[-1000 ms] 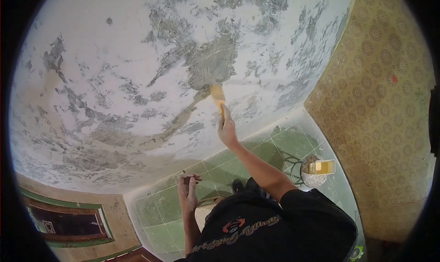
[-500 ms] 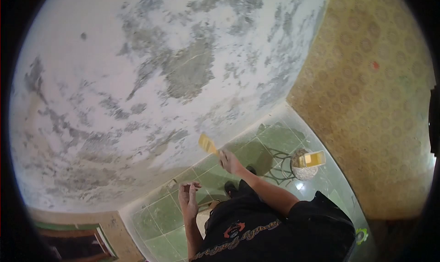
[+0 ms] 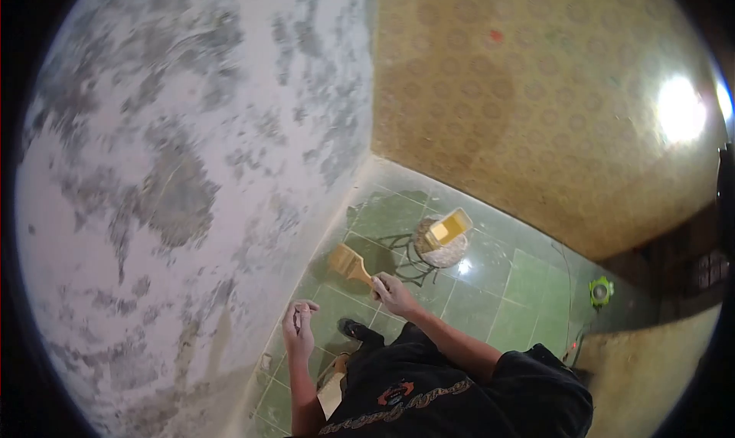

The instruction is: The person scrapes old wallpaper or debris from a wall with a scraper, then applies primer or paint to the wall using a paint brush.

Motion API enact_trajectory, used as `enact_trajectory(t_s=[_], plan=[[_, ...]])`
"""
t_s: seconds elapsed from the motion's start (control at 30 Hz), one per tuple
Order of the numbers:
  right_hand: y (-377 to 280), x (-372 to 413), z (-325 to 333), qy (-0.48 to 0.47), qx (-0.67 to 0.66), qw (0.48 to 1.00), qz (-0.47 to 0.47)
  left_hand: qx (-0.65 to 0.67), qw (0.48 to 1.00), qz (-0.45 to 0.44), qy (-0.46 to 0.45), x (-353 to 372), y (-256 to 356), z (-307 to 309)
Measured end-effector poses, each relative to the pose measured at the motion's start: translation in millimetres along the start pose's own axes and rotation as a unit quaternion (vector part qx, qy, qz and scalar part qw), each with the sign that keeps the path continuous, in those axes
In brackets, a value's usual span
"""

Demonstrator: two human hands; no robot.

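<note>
Your right hand [image 3: 394,294] is closed around the handle of a brush [image 3: 350,263], bristles toward the patchy wall [image 3: 180,201].
Your left hand [image 3: 300,321] is half curled; whether it holds anything cannot be told. Past the brush, an open tub [image 3: 462,220] sits on a round stool [image 3: 452,256]; its inside shows yellow, but whether that is liquid is unclear. Green floor [image 3: 482,285] lies below.
</note>
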State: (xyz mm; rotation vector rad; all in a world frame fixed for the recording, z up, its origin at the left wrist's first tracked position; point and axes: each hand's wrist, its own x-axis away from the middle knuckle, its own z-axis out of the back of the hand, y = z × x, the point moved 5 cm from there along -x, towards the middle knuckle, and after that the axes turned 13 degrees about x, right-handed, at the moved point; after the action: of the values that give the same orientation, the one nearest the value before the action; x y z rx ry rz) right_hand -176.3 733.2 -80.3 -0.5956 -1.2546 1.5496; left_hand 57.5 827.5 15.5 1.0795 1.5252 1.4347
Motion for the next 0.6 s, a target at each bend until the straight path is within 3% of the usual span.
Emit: enact_trajectory(t_s=[0.03,0.13,0.23,0.43,0.6], plan=[[1,6,15,0.018,-0.007,1.0,-0.008,-0.052,0.998,0.012,-0.031,-6,1,-17],[16,35,63,0.084,-0.032,0.996,0.003,-0.038,0.993,0.035,-0.103,-12,-4,-78],[55,72,104,0.059,-0.054,0.996,-0.048,-0.074,0.981,0.025,-0.177,-3,-6,-152],[133,144,188,0.093,-0.082,0.979,-0.164,0.044,0.973,0.047,-0.222,58,-41,-285],[190,161,246,0.157,-0.062,0.975,-0.143,0.062,0.956,0.144,-0.247,103,-88,-347]])
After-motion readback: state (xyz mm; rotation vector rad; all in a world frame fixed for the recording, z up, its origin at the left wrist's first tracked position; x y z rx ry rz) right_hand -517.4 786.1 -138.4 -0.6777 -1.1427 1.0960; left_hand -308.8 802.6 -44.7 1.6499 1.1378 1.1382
